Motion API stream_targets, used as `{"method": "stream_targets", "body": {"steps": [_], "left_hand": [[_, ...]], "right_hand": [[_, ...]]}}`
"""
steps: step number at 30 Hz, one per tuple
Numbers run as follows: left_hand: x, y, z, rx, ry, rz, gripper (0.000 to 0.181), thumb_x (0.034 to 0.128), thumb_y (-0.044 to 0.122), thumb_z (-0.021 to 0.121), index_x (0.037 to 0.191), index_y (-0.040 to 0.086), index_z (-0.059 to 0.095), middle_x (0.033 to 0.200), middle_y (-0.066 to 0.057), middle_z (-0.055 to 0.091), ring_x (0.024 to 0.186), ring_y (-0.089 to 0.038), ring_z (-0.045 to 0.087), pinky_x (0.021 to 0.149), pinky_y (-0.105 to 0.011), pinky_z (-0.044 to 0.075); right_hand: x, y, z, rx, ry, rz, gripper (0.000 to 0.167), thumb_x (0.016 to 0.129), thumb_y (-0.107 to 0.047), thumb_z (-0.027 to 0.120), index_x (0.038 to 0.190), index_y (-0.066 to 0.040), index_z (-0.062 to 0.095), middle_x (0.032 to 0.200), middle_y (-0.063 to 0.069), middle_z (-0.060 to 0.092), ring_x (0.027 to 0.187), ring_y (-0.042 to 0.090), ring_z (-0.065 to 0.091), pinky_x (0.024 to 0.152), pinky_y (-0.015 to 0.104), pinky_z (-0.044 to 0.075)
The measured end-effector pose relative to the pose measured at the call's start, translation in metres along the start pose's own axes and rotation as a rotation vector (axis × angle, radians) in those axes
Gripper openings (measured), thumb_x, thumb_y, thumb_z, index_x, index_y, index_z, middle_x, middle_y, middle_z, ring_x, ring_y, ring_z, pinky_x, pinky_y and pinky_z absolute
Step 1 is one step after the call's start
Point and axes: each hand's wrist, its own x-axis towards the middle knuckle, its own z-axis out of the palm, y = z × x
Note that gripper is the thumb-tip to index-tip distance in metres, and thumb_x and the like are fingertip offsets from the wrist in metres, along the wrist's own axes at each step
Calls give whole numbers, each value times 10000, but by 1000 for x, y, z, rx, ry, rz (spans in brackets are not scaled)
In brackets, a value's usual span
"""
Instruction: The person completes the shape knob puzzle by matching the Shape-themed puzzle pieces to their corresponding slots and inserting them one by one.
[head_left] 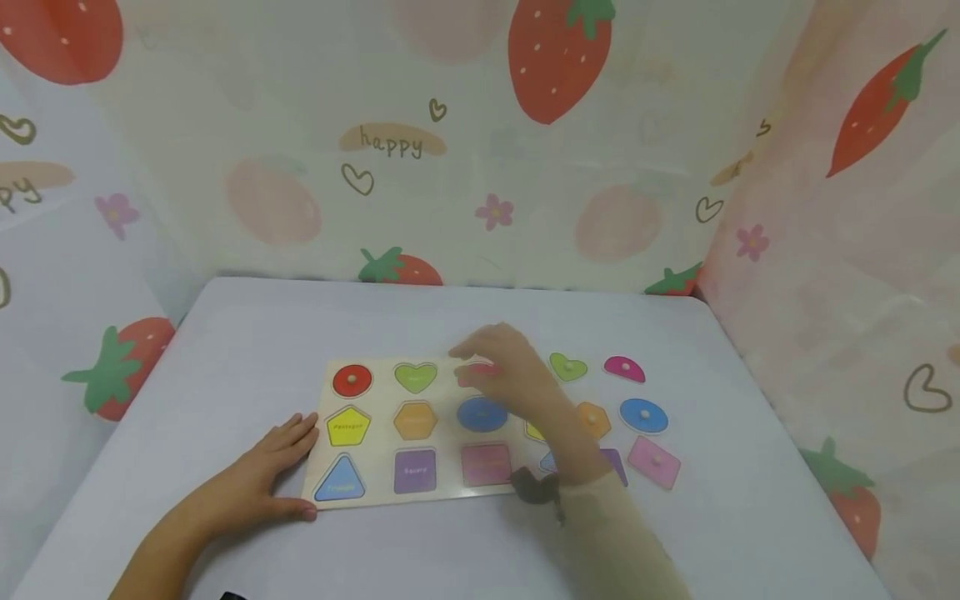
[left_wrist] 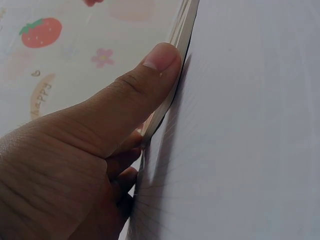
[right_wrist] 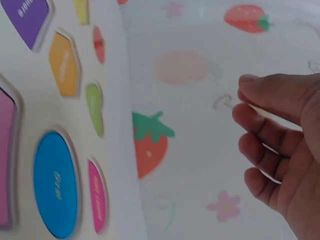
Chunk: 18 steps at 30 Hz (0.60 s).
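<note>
A cream shape-puzzle board (head_left: 382, 392) lies on the white table, with coloured shape recesses in rows. A red round piece (head_left: 363, 382) with a small knob sits in its upper left corner. My left hand (head_left: 272, 467) lies at the board's left side, fingers extended; in the left wrist view the thumb (left_wrist: 162, 59) touches the board's edge. Above the board's upper right part hovers my right hand (head_left: 510, 371), fingers loosely bent and holding nothing. It partly covers the pink half-round recess. The right wrist view shows the fingertips (right_wrist: 247, 115) apart from the board.
Knobbed pieces lie right of the board: a green heart (head_left: 566, 364), magenta half circle (head_left: 621, 377), blue oval (head_left: 636, 423), orange hexagon (head_left: 598, 429) and pink rectangle (head_left: 645, 471). Yellow, light-blue and purple pieces are partly behind the right forearm. Strawberry-print sheets (head_left: 450, 200) surround the table.
</note>
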Motion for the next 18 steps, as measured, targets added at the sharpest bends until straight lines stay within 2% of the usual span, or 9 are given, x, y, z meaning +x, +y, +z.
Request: {"method": "stream_targets", "body": {"steps": [7, 12, 16, 18], "left_hand": [[-2, 0, 1, 0, -4, 2, 1178, 662, 728, 798, 1582, 109, 397, 1704, -31, 246, 1571, -392, 152, 1180, -676, 251], [-2, 1, 0, 3, -5, 0, 1180, 662, 733, 792, 1582, 109, 395, 1704, -34, 246, 1568, -403, 152, 1179, -681, 251], [-2, 2, 0, -5, -3, 5, 1172, 672, 729, 789, 1586, 115, 389, 1705, -27, 242, 1570, -395, 150, 1177, -675, 254], [-2, 3, 0, -12, 0, 12, 1165, 680, 721, 790, 1588, 113, 385, 1706, -25, 239, 1571, -389, 148, 1272, -502, 181]], "right_hand": [[-14, 29, -38, 20, 117, 64, 229, 943, -172, 753, 1171, -183, 759, 1104, -40, 713, 1095, 174, 591, 935, 409, 533], [-23, 60, -52, 7, 210, 171, 213, 958, -167, 734, 1168, -141, 758, 1115, 21, 724, 1067, 228, 592, 911, 437, 520], [-29, 83, -60, 13, 245, 257, 213, 967, -161, 718, 1169, -101, 753, 1092, 74, 726, 1031, 266, 585, 871, 451, 500], [-33, 93, -61, 22, 240, 298, 222, 970, -164, 713, 1174, -84, 749, 1087, 90, 724, 1026, 279, 587, 863, 450, 495]]}}
